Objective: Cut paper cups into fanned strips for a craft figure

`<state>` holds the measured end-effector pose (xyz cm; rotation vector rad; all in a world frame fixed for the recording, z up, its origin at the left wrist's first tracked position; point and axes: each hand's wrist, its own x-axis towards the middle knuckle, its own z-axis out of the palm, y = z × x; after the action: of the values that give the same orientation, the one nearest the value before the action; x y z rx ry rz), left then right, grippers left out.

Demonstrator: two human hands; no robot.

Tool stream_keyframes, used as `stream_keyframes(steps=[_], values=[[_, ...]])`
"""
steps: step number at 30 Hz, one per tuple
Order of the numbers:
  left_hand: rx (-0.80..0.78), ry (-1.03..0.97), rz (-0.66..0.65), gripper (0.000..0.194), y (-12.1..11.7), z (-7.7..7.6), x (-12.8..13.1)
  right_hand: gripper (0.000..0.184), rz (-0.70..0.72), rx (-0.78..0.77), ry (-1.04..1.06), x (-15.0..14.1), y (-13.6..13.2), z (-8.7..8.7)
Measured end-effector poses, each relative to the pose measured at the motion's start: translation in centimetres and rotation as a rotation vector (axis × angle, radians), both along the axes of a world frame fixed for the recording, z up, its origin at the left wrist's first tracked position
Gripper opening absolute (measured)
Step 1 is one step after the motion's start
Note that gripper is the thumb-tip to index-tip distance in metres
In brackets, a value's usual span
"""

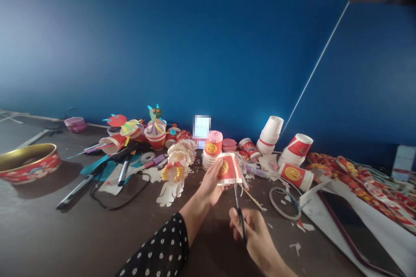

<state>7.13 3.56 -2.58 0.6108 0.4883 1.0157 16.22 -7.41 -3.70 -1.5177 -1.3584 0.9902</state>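
Note:
My left hand (210,184) is closed round a red and white paper cup (226,168) with a yellow emblem, holding it above the table. In my right hand (253,229) is a pair of scissors (240,216) with dark handles, its blades pointing up at the cup's lower right edge. A narrow white strip hangs by that edge, close to the blades. Behind the held cup stands a stack of cups (213,147) with something pink on top. Whether the blades are closed on the paper is too small to tell.
White paper scraps (295,249) lie right of my hand, near a tape ring (284,203) and a dark phone (360,229) on white sheets. Decorated cups (156,138), a black marker (124,169) and a gold-rimmed bowl (30,166) are leftward. A blue panel (182,52) rises behind.

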Motion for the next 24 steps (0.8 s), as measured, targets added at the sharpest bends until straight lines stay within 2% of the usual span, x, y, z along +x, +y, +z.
stream_keyframes(steps=[9, 17, 24], values=[[0.028, 0.032, 0.054, 0.042, -0.1, 0.5, -0.2, 0.053, 0.036, -0.051, -0.119, -0.1, -0.2, 0.8], [0.09, 0.063, 0.058, 0.04, -0.3, 0.4, 0.1, 0.052, 0.005, -0.009, -0.12, 0.2, 0.0, -0.5], [0.092, 0.078, 0.078, 0.037, -0.4, 0.4, 0.3, 0.053, 0.019, 0.012, -0.127, 0.1, 0.0, -0.2]])
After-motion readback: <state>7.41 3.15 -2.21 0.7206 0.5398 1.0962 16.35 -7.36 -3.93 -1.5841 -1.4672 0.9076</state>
